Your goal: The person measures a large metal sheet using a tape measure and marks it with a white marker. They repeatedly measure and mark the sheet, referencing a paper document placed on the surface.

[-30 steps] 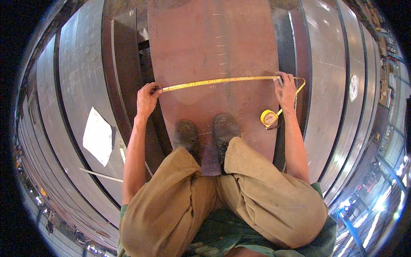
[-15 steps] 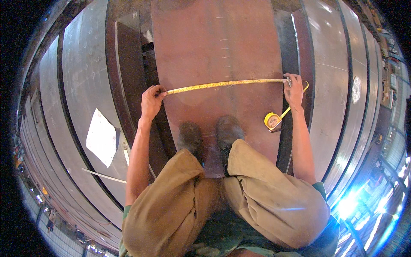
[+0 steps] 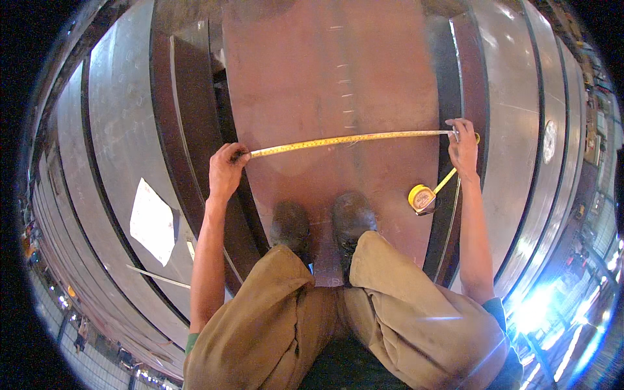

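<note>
A yellow tape measure blade [image 3: 338, 140] stretches across the reddish-brown steel plate [image 3: 383, 78], from one long edge to the other. At the plate's left edge my left hand [image 3: 225, 170] pinches the blade's end. My right hand [image 3: 463, 148] grips the blade past the right edge, with a small thin object, too small to name, between the fingers. From there the blade loops back to the yellow tape case [image 3: 421, 197], which rests on the plate near its right edge. Short white marks [image 3: 344, 95] run in a line up the plate's middle.
My boots [image 3: 354, 218] stand on the plate. Grey steel beams [image 3: 120, 110] lie lengthwise on both sides, with dark gaps between them. A white paper sheet [image 3: 153, 222] and a thin metal strip [image 3: 159, 277] lie on the left. Bright light glares at lower right [image 3: 533, 311].
The view has shifted slightly, so the plate, tape and hands sit lower in the picture. My right hand appears farther right, and the blade is still stretched between both hands.
</note>
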The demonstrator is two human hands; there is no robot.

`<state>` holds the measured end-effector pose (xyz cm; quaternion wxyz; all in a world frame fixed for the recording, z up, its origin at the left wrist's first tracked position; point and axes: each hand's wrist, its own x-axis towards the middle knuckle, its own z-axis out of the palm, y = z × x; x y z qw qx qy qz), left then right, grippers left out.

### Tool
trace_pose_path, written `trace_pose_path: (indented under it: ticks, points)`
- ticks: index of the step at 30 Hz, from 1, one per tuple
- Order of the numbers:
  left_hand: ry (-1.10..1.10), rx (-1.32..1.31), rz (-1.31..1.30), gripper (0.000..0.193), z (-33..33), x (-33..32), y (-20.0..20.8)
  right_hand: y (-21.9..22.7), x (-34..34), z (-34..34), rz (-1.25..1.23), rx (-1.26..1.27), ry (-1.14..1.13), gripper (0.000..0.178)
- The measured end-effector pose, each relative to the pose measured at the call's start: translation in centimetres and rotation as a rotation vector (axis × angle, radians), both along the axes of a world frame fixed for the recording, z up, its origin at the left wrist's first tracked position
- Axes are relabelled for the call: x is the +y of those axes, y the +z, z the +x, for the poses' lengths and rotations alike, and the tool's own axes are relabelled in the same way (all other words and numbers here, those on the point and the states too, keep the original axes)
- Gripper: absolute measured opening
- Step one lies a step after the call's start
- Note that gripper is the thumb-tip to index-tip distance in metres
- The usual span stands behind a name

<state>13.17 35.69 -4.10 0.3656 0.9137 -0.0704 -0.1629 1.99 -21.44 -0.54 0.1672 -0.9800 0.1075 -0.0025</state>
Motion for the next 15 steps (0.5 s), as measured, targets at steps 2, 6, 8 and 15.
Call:
trace_pose_path:
  ticks: [2, 6, 8, 15]
  points:
    - [0.004, 0.019, -0.016, 0.018, -0.2, 0.0, -0.2, 0.3, 0.3, 0.1, -0.03, -0.011, 0.011, 0.031]
    - [0.033, 0.046, 0.0, 0.019, -0.3, 0.0, 0.2, 2.2, 3.5, 1.1, 0.031, 0.067, -0.134, 0.025]
    - [0.018, 0.039, 0.004, 0.019, -0.2, -0.3, 0.2, 2.1, 5.3, 0.9, 0.124, 0.067, -0.205, 0.025]
    - [0.007, 0.016, -0.002, 0.016, -0.1, -0.1, 0.4, 0.7, 14.0, -0.3, 0.419, 0.022, -0.208, 0.025]
